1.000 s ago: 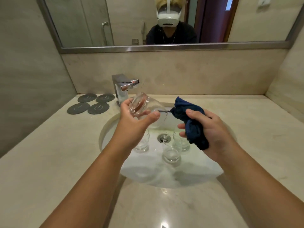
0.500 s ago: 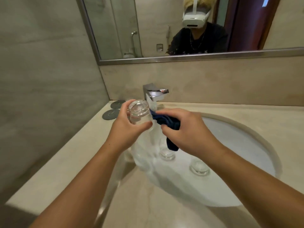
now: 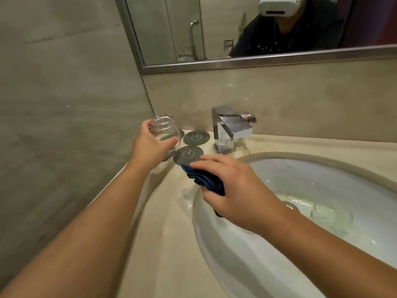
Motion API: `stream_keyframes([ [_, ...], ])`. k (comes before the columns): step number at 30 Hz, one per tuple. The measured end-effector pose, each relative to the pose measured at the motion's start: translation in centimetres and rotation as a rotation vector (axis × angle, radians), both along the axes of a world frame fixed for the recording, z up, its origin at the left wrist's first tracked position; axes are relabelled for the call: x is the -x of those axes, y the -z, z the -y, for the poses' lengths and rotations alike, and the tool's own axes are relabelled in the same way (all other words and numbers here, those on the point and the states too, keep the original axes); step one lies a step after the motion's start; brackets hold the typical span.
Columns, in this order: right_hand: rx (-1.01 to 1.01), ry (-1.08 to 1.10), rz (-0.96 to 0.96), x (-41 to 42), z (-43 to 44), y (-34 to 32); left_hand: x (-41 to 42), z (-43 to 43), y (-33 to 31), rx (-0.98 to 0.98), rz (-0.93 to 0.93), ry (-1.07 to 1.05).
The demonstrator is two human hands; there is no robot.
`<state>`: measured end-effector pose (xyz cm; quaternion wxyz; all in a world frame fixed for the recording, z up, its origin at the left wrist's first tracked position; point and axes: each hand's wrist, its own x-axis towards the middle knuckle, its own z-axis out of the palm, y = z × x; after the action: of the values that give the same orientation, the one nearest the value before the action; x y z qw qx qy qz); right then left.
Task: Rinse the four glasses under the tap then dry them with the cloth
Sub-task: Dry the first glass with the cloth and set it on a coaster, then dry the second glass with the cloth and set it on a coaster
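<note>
My left hand grips a clear glass, held bottom up above the dark round coasters at the counter's back left corner. A bunched dark blue cloth is held in my right hand over the left rim of the white sink. The cloth is apart from the held glass. One more glass stands in the basin near the drain, and the others are out of view. The chrome tap behind the basin shows no running water.
A grey wall closes off the counter on the left. A mirror hangs above the backsplash. The beige counter runs along the sink's near side. A second coaster lies beside the tap.
My left hand has carried the glass left, away from the cloth and over the coasters. My right hand with the cloth has dropped toward the sink rim. The view has swung left.
</note>
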<state>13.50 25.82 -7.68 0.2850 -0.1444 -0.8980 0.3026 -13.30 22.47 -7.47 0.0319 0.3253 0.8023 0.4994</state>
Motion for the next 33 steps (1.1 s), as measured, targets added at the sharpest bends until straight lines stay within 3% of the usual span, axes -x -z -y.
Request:
stream_keyframes([
  [16, 0.018, 0.022, 0.058, 2.8, -2.8, 2.2, 6.2, -6.7, 1.8, 0.095, -0.034, -0.012],
  [26, 0.041, 0.032, 0.029, 2.4, -2.1, 2.0, 5.8, -6.1, 1.2, 0.166, -0.028, 0.013],
  [33, 0.013, 0.087, -0.028, -1.0, -2.0, 0.8, 2.4, -2.3, 0.0, 0.07, -0.124, -0.038],
])
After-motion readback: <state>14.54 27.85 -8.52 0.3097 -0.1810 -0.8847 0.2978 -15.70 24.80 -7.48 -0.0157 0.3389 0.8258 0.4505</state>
